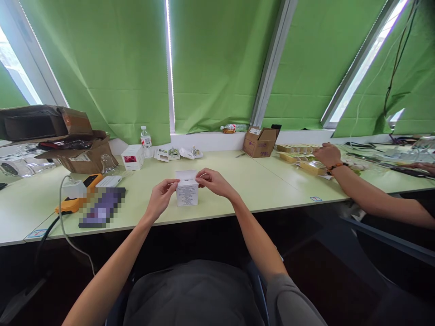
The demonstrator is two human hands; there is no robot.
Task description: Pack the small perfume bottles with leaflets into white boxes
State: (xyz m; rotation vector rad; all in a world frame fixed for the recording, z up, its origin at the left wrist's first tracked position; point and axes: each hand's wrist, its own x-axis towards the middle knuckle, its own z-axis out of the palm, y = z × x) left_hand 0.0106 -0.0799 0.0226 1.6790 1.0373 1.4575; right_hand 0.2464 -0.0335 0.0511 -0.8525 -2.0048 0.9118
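A small white cardboard box (pixel 187 195) stands upright near the table's front edge, with printed text on the side toward me. Its lid flap (pixel 186 174) is raised at the back. My left hand (pixel 161 195) pinches the box's upper left corner between thumb and fingers. At the upper right corner, my right hand (pixel 215 182) grips the top edge in the same way, fingers bent. What lies inside the box cannot be seen.
On the left are a phone (pixel 102 209), an orange power strip (pixel 70 206), a white box with a pink picture (pixel 133 157), a water bottle (pixel 146 140) and cardboard boxes (pixel 81 158). A brown carton (pixel 260 142) stands at the back. Another person's hand (pixel 328 155) hovers over small yellow boxes (pixel 311 168).
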